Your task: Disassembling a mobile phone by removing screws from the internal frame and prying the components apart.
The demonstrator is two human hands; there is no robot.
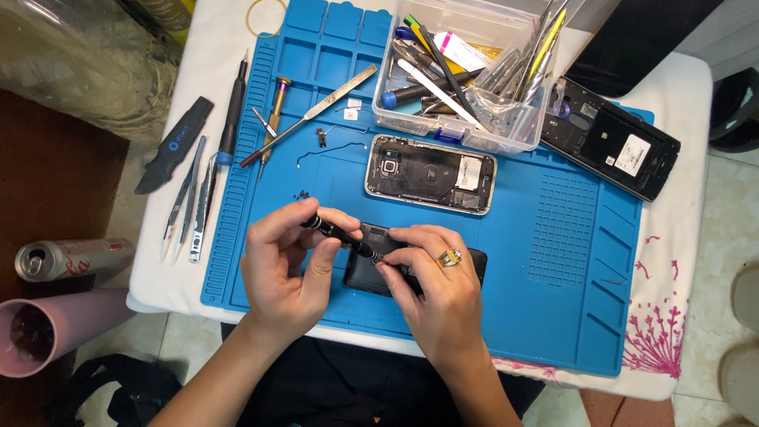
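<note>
Head view shows a black phone (411, 273) lying near the front edge of the blue repair mat (553, 237), half covered by both hands. The left hand (288, 273) pinches a small black screwdriver (338, 233) between thumb and fingertips, its tip angled down onto the phone's upper left corner. The right hand (431, 281), wearing a gold ring (451, 257), curls its fingers over the phone body and presses it to the mat.

To do this well, I judge the driver should stand squarely in the screw head, with light downward pressure and slow turns, while the right hand keeps the phone from sliding; a slanted bit could slip and strip the head.

Behind the phone on the mat lies an opened silver-framed phone (431, 174) with its insides showing. Farther back stands a clear plastic box (506, 138) crammed with tweezers, drivers, pens and picks standing at angles. Right of that box rests a black phone frame (613, 138). Left of the mat lie tweezers (186, 202) and a black pry tool (174, 146). Off the table, further left, a pink cup (47, 328) holds something dark, and a drinks can (67, 259) lies on its side.
</note>
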